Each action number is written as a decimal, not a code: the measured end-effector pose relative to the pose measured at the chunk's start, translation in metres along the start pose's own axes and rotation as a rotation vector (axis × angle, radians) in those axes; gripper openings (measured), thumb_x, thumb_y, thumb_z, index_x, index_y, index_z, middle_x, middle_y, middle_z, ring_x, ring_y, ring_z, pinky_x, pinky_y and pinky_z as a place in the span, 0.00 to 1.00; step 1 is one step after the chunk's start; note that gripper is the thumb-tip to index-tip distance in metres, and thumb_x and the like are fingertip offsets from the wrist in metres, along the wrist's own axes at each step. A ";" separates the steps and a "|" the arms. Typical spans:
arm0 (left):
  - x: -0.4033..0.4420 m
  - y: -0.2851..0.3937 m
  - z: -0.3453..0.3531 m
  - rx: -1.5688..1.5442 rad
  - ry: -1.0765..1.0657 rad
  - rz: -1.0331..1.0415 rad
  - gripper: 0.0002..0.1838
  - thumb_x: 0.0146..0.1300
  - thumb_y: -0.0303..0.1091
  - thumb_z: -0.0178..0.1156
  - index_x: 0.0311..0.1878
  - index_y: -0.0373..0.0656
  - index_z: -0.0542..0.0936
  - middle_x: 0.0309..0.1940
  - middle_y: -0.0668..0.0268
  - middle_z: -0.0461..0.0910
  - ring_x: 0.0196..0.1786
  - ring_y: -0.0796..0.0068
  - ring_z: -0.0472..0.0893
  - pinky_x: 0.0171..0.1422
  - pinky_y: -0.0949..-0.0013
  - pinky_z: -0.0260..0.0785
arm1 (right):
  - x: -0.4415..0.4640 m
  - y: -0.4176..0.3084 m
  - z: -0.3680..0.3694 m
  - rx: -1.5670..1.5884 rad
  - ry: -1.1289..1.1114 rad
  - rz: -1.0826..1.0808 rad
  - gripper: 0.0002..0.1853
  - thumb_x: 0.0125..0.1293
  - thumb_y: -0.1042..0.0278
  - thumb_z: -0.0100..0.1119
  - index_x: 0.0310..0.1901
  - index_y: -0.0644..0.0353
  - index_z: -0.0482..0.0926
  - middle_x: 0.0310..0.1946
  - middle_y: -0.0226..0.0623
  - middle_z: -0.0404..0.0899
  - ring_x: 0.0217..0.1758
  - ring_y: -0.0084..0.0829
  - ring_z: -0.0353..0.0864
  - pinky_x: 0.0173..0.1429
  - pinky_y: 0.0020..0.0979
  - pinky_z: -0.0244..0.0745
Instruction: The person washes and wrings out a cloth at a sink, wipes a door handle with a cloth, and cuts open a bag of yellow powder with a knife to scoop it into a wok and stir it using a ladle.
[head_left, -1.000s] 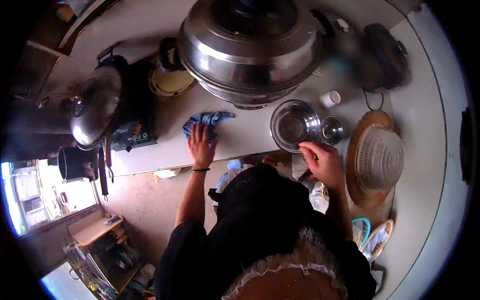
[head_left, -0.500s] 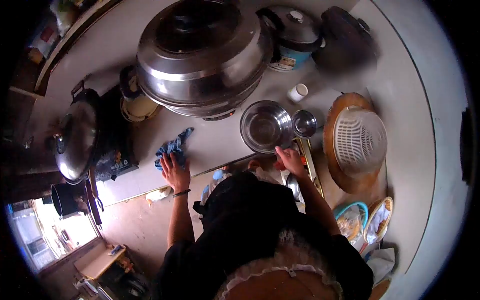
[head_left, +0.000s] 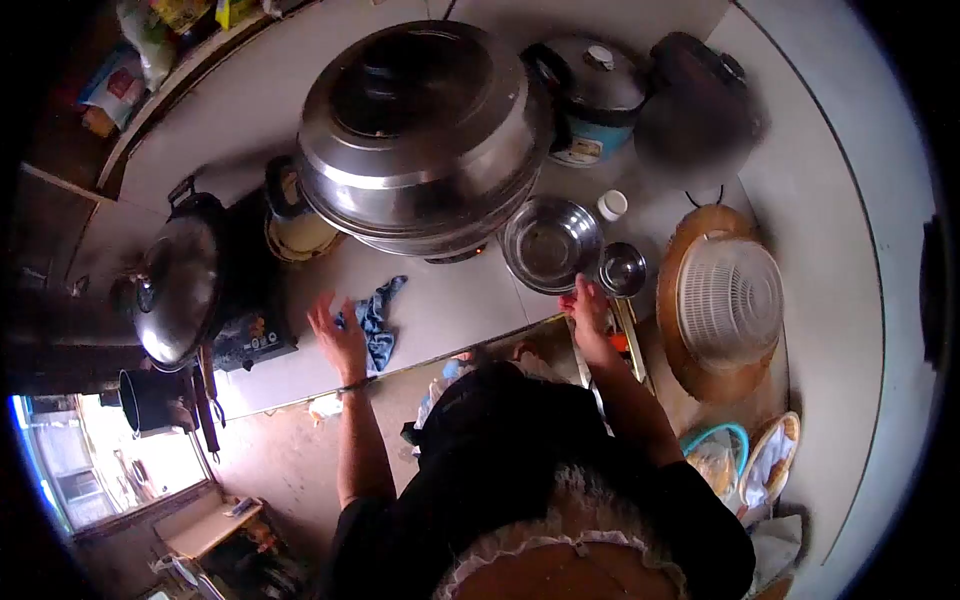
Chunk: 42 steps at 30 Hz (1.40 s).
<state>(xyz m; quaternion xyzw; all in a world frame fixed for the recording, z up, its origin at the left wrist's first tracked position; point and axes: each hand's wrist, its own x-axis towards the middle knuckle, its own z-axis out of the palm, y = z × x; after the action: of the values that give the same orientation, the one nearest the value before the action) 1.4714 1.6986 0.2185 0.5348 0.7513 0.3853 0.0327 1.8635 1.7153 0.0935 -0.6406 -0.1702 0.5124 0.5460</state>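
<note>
My left hand (head_left: 338, 338) is spread, fingers apart, just left of a crumpled blue patterned cloth (head_left: 378, 322) near the counter's front edge. It seems to be off the cloth, with nothing in the fingers. At the near rim of a shiny metal bowl (head_left: 548, 242), my right hand (head_left: 588, 308) has its fingers closed on the edge; the exact grip is partly hidden. The bowl stands upright. Beside it, to the right, is a small metal bowl (head_left: 622, 270). Behind that lies a white cup (head_left: 612, 206).
A large lidded steamer pot (head_left: 420, 150) stands behind the cloth. On the left, a lidded wok (head_left: 180, 290) sits by a black cooktop (head_left: 250, 338). A white plastic basket (head_left: 728, 300) rests on a round wooden board (head_left: 675, 345) at right. A rice cooker (head_left: 590, 110) stands behind.
My left hand has lifted from the cloth and shifted left. My right hand and the metal bowl have moved farther back on the counter. The whole view has shifted slightly.
</note>
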 end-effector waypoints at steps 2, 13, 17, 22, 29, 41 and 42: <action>0.030 -0.003 0.007 -0.466 0.101 -0.068 0.15 0.66 0.39 0.56 0.50 0.40 0.75 0.46 0.62 0.77 0.48 0.69 0.75 0.49 0.69 0.68 | -0.008 -0.011 0.002 0.098 -0.020 -0.026 0.18 0.66 0.49 0.54 0.40 0.56 0.66 0.25 0.37 0.77 0.24 0.28 0.79 0.28 0.28 0.75; 0.177 0.051 -0.037 -0.575 0.039 -0.148 0.25 0.68 0.53 0.52 0.42 0.35 0.79 0.31 0.75 0.73 0.31 0.85 0.66 0.37 0.81 0.59 | -0.035 -0.096 0.029 -0.129 -0.107 -0.341 0.20 0.65 0.56 0.58 0.55 0.56 0.73 0.42 0.29 0.78 0.35 0.21 0.79 0.34 0.23 0.72; 0.199 0.027 -0.029 -0.480 -0.004 -0.015 0.22 0.66 0.47 0.56 0.42 0.33 0.79 0.32 0.73 0.77 0.35 0.83 0.70 0.41 0.78 0.63 | -0.011 -0.154 0.054 -0.420 -0.246 -0.400 0.17 0.64 0.58 0.59 0.45 0.64 0.78 0.34 0.31 0.81 0.35 0.21 0.78 0.39 0.22 0.70; 0.194 0.024 -0.026 -0.697 -0.101 -0.064 0.18 0.64 0.41 0.60 0.45 0.34 0.79 0.38 0.69 0.80 0.41 0.82 0.74 0.48 0.77 0.65 | 0.002 -0.136 0.040 -0.481 -0.223 -0.129 0.18 0.62 0.54 0.61 0.45 0.61 0.80 0.35 0.29 0.82 0.35 0.21 0.81 0.38 0.23 0.69; 0.196 0.040 -0.036 -0.602 -0.143 -0.283 0.21 0.63 0.45 0.60 0.48 0.35 0.80 0.38 0.70 0.80 0.40 0.82 0.76 0.45 0.78 0.67 | 0.000 -0.080 0.023 -0.332 -0.209 -0.050 0.16 0.63 0.61 0.60 0.49 0.61 0.78 0.36 0.29 0.81 0.34 0.23 0.82 0.37 0.22 0.71; 0.205 0.041 -0.039 -0.574 -0.242 -0.155 0.23 0.65 0.52 0.55 0.43 0.38 0.82 0.30 0.73 0.79 0.30 0.85 0.73 0.33 0.78 0.65 | 0.061 -0.281 0.132 -0.504 -0.140 -0.929 0.17 0.65 0.57 0.58 0.46 0.61 0.78 0.34 0.34 0.81 0.31 0.21 0.76 0.38 0.25 0.70; 0.206 0.036 -0.034 -0.608 -0.229 -0.179 0.24 0.65 0.53 0.55 0.41 0.38 0.82 0.29 0.73 0.79 0.29 0.86 0.73 0.31 0.78 0.64 | 0.064 -0.296 0.143 -0.540 -0.190 -0.846 0.17 0.65 0.57 0.58 0.47 0.62 0.78 0.35 0.33 0.81 0.32 0.22 0.76 0.38 0.25 0.71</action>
<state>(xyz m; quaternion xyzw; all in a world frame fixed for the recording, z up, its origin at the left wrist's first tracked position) 1.3962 1.8554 0.3395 0.4723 0.6375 0.5248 0.3085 1.8711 1.9421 0.3395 -0.5845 -0.5897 0.2402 0.5029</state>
